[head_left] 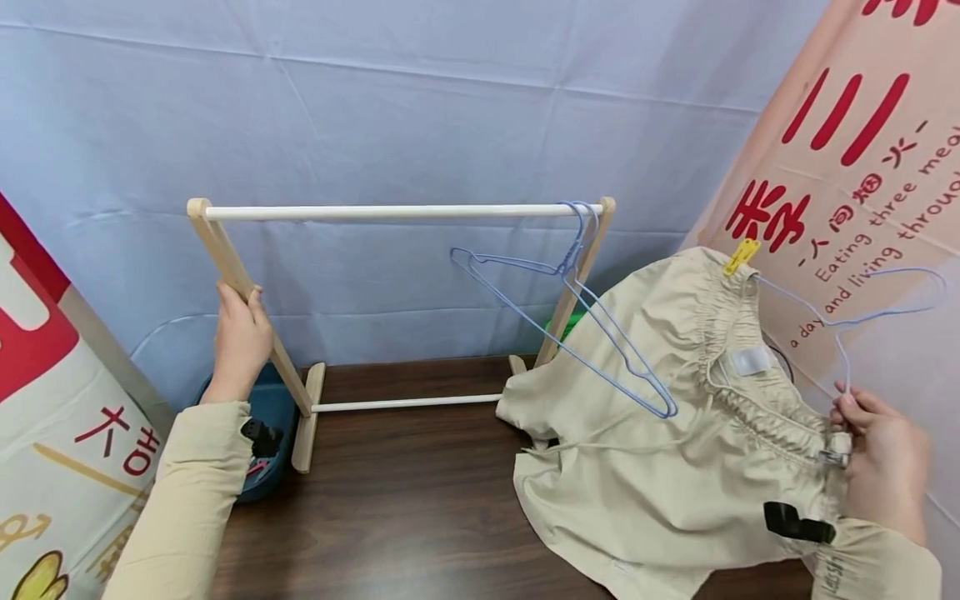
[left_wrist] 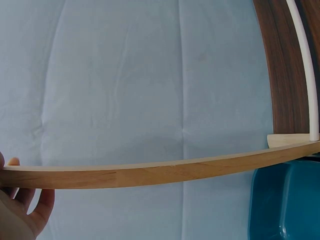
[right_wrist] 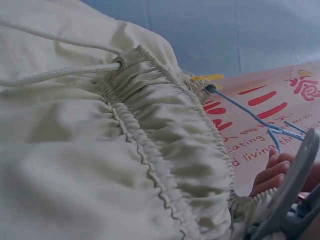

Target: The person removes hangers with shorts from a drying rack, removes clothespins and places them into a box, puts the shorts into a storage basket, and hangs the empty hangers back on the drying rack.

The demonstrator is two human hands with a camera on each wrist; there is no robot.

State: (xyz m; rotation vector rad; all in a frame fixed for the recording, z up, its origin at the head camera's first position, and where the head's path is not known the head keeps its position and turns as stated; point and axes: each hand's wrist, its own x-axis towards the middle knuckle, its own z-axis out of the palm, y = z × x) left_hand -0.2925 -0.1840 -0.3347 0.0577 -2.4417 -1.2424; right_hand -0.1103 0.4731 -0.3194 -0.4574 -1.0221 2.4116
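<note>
My left hand [head_left: 243,337] grips the left wooden upright [head_left: 287,367] of a small clothes rack partway up; the left wrist view shows its fingers around the wood. Off to the right, my right hand [head_left: 888,458] holds a blue wire hanger [head_left: 862,318] by its side, with the hook pointing right. Beige drawstring shorts [head_left: 645,508] hang tilted from this hanger. A yellow clothespin [head_left: 742,257] clips the far end of the waistband, and a grey clothespin [right_wrist: 292,192] is at the near end beside my right hand.
Blue wire hangers [head_left: 517,265] hang from the right end of the rack's white top rail [head_left: 390,212], overlapping the shorts in the head view. A blue-green basin [head_left: 273,471] stands left of the rack. Under everything lies a dark wooden tabletop [head_left: 420,492], with a pale cloth [head_left: 360,125] behind.
</note>
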